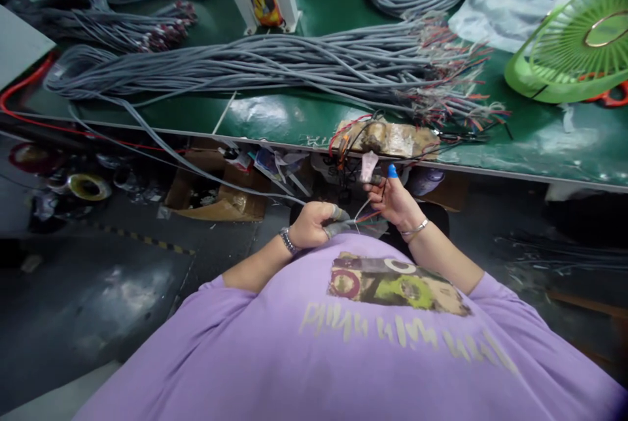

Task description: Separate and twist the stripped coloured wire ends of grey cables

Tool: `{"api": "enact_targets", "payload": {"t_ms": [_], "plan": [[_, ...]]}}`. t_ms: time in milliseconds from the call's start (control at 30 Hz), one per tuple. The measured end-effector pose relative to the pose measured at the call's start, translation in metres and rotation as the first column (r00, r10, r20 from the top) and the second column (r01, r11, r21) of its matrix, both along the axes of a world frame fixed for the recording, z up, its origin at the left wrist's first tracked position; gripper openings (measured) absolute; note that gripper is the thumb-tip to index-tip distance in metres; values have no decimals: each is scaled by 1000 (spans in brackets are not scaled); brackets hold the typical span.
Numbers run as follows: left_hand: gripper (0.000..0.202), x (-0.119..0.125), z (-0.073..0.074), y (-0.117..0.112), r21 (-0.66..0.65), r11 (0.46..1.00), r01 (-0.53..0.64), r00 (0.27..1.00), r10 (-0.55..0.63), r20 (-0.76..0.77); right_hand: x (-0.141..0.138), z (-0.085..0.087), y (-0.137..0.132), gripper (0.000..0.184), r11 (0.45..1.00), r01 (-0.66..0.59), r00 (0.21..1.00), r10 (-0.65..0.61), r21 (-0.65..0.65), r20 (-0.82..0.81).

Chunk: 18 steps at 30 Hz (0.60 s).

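Left hand (pixel 314 223): as the cable (pixel 230 185) sweeps in from ten o'clock, these fingers close around it near its split end.
Right hand (pixel 391 201): over at two o'clock from the left, curled fingers pinch the wires (pixel 367 216), a blue cap (pixel 392 171) on one tip!
Cable: drooping off the bench (pixel 530 154), its end between the hands, before the shirt (pixel 275 342).
Bundle (pixel 269 67): stretched along the bench at eleven, frayed ends towards three.
Fan (pixel 554 55): green, at two.
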<state>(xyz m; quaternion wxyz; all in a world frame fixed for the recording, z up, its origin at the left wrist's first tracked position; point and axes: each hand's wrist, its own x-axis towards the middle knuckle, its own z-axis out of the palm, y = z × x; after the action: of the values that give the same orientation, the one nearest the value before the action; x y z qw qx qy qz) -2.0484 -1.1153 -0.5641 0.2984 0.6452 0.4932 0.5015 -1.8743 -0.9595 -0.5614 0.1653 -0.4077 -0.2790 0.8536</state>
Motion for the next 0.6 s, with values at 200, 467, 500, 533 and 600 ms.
{"api": "enact_targets", "payload": {"t_ms": [200, 467, 500, 533, 600], "plan": [[23, 4, -17, 0, -179, 933, -313, 942, 329, 68, 8, -5, -2, 48, 1000, -18, 1000, 17, 5, 25], [26, 6, -30, -1, -240, 905, -351, 916, 386, 114, 15, -13, -4, 35, 999, -31, 997, 30, 9, 64], [24, 6, -31, -2, -235, 906, -352, 918, 383, 100, 15, -14, -4, 33, 1000, -26, 997, 26, 5, 70], [23, 7, -31, -3, -225, 907, -355, 922, 380, 78, 14, -15, -4, 33, 1000, -20, 997, 20, -3, 77], [21, 7, -31, -4, -181, 912, -368, 927, 375, 5, 13, -15, -5, 34, 1000, -7, 996, 8, -17, 93]]}}
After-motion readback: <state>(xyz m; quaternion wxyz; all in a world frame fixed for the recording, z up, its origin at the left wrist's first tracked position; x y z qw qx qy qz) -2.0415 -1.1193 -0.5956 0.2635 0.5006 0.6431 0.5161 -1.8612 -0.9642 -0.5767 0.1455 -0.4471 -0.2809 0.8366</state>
